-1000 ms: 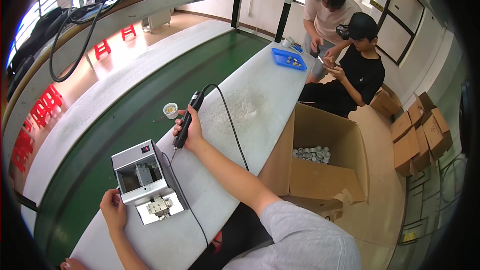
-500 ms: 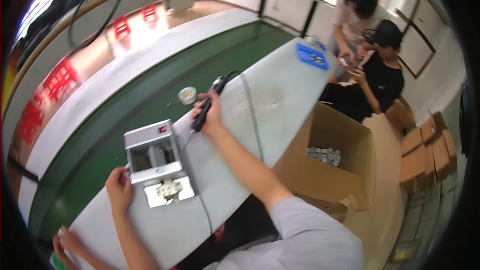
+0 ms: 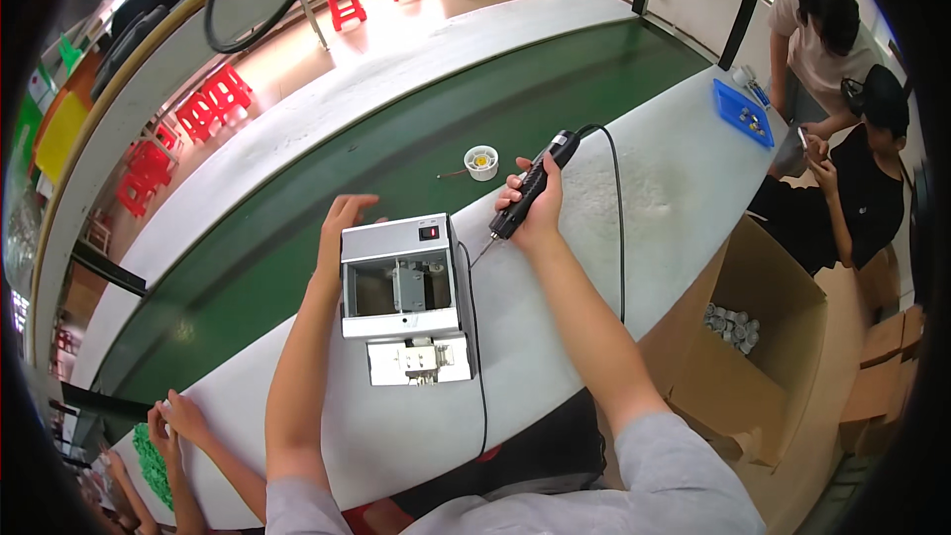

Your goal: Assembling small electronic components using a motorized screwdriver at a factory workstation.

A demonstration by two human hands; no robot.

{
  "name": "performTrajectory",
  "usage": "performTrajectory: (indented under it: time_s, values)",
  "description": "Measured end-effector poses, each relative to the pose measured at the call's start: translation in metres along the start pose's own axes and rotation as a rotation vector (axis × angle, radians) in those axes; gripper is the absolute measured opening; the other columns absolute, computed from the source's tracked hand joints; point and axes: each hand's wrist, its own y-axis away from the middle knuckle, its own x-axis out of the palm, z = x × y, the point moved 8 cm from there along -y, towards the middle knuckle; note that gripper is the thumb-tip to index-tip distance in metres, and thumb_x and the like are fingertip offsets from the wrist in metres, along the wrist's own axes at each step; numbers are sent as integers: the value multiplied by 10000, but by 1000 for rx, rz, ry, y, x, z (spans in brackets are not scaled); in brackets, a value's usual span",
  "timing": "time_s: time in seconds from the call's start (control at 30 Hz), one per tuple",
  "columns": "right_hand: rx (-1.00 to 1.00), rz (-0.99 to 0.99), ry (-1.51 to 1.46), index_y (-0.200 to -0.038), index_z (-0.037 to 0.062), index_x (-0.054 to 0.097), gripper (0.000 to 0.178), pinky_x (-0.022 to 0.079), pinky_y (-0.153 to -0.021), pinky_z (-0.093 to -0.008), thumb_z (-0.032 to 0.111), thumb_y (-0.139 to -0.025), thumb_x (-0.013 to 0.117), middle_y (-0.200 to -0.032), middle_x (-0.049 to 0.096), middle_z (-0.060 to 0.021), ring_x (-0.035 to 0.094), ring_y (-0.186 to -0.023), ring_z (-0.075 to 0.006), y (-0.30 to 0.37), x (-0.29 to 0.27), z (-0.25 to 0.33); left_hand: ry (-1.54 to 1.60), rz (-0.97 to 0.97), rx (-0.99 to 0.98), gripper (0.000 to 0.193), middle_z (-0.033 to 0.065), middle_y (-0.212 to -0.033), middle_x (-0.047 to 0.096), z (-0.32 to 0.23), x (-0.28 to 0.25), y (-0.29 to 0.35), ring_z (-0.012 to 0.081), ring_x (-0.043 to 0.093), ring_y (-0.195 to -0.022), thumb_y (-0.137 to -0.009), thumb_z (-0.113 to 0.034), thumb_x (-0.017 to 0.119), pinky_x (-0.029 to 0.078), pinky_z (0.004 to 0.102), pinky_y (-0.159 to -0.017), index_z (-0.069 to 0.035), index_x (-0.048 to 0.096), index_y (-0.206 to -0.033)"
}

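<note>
In my right hand (image 3: 535, 200) is a black electric screwdriver (image 3: 535, 183), gripped around its body, its bit pointing down and left at the bench. A cord runs from its upper end. Left of it stands a grey screw feeder box (image 3: 398, 322) with a rocker switch on top and an open window showing its inner mechanism. A small metal fixture (image 3: 420, 361) sits on the bright plate at its front. My left hand (image 3: 342, 223) is at the box's far left corner, fingers stretched out and holding nothing. Beyond the box, a round white part (image 3: 481, 163) with a yellow centre and a wire lies on the green belt.
A green conveyor belt (image 3: 248, 238) runs along the bench (image 3: 654, 208). At right stand a cardboard box (image 3: 733, 386) of round metal-looking parts and a blue tray (image 3: 728, 104). Two people are at far right; another person's hands (image 3: 183, 416) are at lower left.
My left hand has moved from the feeder's near left side to its far left corner. The view has shifted. My right hand still holds the screwdriver.
</note>
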Motion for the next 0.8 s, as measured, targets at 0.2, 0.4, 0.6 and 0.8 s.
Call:
performTrajectory:
  time_s: [0.2,0.4,0.6,0.8]
  values:
    - [-79,-44,5,-1124,149,522,444,433,-546,-307,558,-972,612,-766,488,-8,469,-541,-115,-5,1,9,40,188,143,553,167,-1323,631,-41,69,-87,371,642,-1164,-845,-246,825,536,441,-997,-118,632,-1347]
    - [-59,-60,-26,-1134,150,528,449,428,-542,-309,559,-968,607,-773,486,-9,467,-542,-122,-13,-7,7,45,407,493,634,227,-1524,510,-67,138,-117,404,546,-1362,-829,-245,837,446,467,-1123,-145,619,-1416]
    - [-50,10,27,-1144,79,558,514,394,-509,-248,548,-952,643,-726,450,4,425,-531,-90,-17,0,-4,162,352,459,409,185,-1168,704,-52,119,-95,350,702,-1054,-860,-270,825,560,416,-920,-74,737,-1208]
    - [18,211,-80,-1133,15,604,468,474,-562,-242,457,-984,634,-802,474,-29,471,-623,-109,-45,-30,32,224,-47,107,386,145,-1057,734,-3,34,-49,261,717,-939,-835,-255,840,577,366,-842,-75,768,-1169]
